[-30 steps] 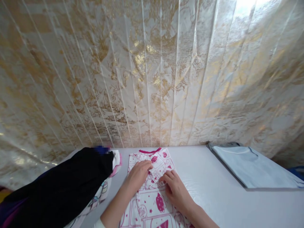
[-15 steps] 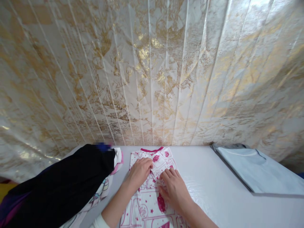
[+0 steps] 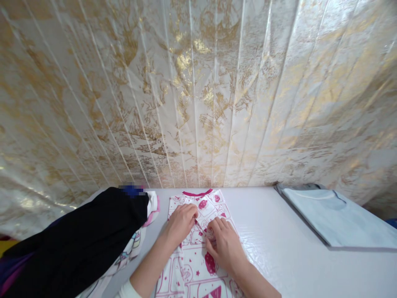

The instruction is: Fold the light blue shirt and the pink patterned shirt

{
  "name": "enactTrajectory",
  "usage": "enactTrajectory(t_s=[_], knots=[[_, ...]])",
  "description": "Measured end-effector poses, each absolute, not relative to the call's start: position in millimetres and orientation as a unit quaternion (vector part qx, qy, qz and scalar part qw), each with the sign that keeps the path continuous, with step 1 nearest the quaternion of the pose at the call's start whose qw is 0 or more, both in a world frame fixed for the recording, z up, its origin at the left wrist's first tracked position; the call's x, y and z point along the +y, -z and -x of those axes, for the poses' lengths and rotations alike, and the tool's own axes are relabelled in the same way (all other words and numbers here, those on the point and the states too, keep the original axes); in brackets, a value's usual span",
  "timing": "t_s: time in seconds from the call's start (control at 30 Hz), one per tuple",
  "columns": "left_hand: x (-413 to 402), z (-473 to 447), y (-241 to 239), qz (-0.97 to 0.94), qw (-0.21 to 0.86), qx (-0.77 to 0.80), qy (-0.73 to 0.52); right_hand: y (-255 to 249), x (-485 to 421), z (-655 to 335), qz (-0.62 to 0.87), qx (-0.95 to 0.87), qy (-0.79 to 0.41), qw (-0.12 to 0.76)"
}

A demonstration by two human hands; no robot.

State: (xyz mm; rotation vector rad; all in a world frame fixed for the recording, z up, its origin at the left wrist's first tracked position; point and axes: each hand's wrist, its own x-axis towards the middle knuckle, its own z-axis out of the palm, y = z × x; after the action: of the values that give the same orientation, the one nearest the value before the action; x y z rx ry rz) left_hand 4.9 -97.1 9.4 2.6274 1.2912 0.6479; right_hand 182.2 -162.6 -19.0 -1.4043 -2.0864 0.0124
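A white shirt (image 3: 198, 277) with pink cartoon print and a dark pink neckband lies on the table in front of me, its collar toward the wall. Its sides are turned inward, and a folded sleeve crosses the upper part. My left hand (image 3: 183, 217) rests on the upper left of the shirt, fingers curled on the edge of that sleeve. Lower and to the right, my right hand (image 3: 223, 242) has its fingers bent and pinches the sleeve's other end. The fingertips of both hands are partly hidden.
Left of the shirt lies a heap of clothes with a black garment (image 3: 93, 231) on top. Folded light blue shirts (image 3: 341, 223) are stacked at the right on the white table (image 3: 279, 265). A wall covering (image 3: 198, 103) with gold pattern rises behind the table.
The view has shifted slightly. My right hand's fingers have drawn in a little on the sleeve cloth, and my left hand stays nearly in place.
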Motion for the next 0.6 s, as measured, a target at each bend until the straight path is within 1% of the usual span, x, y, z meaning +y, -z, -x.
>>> enactTrajectory(t_s=[0.13,0.37,0.6], knots=[[-98.5,-5.0,-9.8,-0.873,0.067,0.431,-0.217,24.0,-160.9,-182.4,0.529,-0.793,0.012,0.303],[-98.0,-3.8,-9.7,-0.872,0.062,0.438,-0.211,21.9,-161.2,-185.5,0.498,-0.802,-0.007,0.330],[-97.8,-1.9,-14.7,-0.876,0.048,0.431,-0.210,24.0,-160.3,-185.0,0.498,-0.814,0.031,0.299]])
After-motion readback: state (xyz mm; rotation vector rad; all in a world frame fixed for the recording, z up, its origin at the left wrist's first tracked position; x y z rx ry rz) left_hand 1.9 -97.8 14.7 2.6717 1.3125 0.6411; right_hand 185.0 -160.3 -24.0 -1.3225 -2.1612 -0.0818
